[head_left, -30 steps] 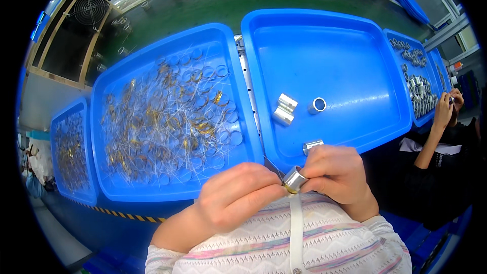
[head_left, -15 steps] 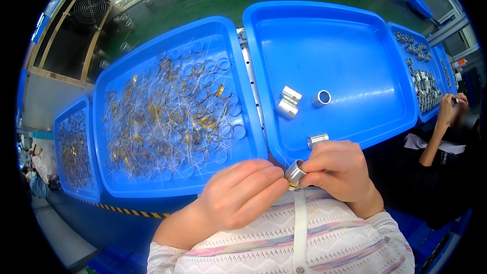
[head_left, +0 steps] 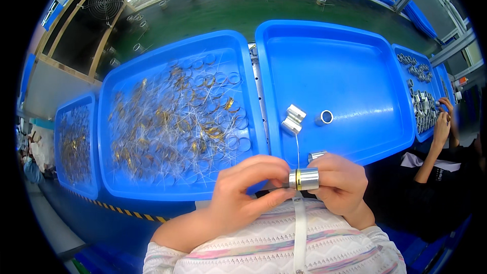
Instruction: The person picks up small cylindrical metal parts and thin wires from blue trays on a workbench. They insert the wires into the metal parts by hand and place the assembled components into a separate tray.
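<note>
In front of my chest, a short silver metal sleeve (head_left: pixel 310 178) lies sideways between my two hands. Around it near its left end sits a thin yellow-and-dark ring (head_left: pixel 298 178), from which a fine straight wire (head_left: pixel 297 151) sticks up. My left hand (head_left: pixel 248 185) pinches the sleeve's left end with thumb and forefinger. On the other end, my right hand (head_left: pixel 341 182) has its fingers closed around the sleeve. Just beyond, in the blue tray (head_left: pixel 345 35), lie a pair of touching sleeves (head_left: pixel 292 118), an upright one (head_left: pixel 324 117) and one partly behind my right hand (head_left: pixel 316 155).
A left tray (head_left: pixel 109 137) holds many tangled rings with wires (head_left: pixel 172 122); another such tray (head_left: pixel 76 147) stands farther left. Silver sleeves fill a tray (head_left: pixel 423 101) at right, where another person's hands (head_left: pixel 443 122) work. Behind runs a green conveyor belt (head_left: pixel 233 10) with scattered pieces.
The sleeve has turned from tilted to sideways, bringing its ring and upright wire into sight. My left fingers have shifted onto its left end. The other person's hands have moved to the sleeve tray.
</note>
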Demonstrator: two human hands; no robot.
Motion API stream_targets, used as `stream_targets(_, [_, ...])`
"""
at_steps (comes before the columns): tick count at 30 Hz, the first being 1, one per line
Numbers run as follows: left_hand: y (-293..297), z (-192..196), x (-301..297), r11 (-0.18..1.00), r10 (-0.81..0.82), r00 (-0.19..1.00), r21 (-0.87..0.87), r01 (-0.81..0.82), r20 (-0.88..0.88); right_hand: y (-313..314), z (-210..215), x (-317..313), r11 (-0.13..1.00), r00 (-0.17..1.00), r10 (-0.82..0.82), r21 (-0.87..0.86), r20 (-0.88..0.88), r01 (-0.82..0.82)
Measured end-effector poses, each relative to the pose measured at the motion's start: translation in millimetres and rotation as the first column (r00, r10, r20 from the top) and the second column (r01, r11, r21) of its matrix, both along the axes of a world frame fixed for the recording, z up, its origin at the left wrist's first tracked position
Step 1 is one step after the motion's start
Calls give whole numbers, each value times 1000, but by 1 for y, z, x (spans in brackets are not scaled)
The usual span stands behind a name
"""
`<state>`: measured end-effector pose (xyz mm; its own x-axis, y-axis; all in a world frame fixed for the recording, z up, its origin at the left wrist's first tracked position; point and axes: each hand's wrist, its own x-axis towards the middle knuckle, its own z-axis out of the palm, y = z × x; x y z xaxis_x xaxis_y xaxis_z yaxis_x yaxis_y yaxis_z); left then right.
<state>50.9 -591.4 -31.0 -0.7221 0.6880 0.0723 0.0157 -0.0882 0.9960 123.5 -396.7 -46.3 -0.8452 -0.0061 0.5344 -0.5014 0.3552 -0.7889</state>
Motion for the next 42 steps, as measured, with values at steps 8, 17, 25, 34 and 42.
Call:
stream_targets(8, [4,-5,-9,1000,5,875,-18,-15,-484,1,2,-1,1000,1000,-1,3,24,1])
stream_targets(17, [-1,-4,0,984,-166,893,129,122,418,-3,4,0,991,997,18,131,-78,-8])
stream_targets(25, [-6,-6,0,979,-188,895,149,138,405,-5,7,9,985,993,114,131,-18,-111])
stream_targets(34, [-9,-20,8,969,-202,914,204,136,351,-6,3,12,974,986,164,157,6,-163])
stream_targets(42, [-11,-24,11,970,-217,937,171,175,273,-8,-2,19,971,989,151,186,1,-148])
